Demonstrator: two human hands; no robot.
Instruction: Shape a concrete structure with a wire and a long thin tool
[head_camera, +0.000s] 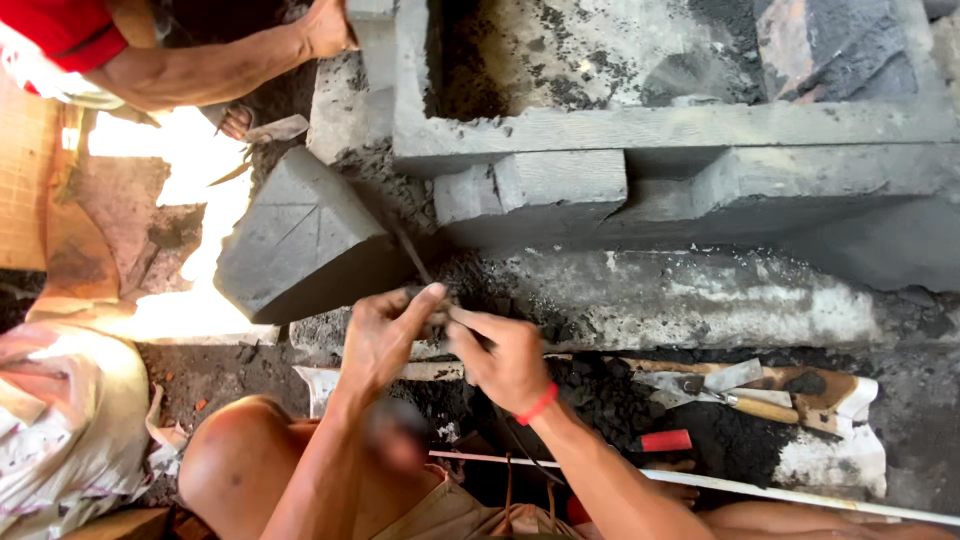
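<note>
— Pinching: my left hand and right hand both close their grip on one small dark lump of material, fingertips meeting just over the soot-covered ground.

— How far along?

— Midway, I judge; the lump is lifted and being worked. Leftmost, a grey wedge-shaped stone block leans, with a grey carved stone trough beyond.

— Surroundings?

— Gritty black floor; wooden-handled metal trowels lie on the right. Another person's arm reaches in at the top left.
</note>
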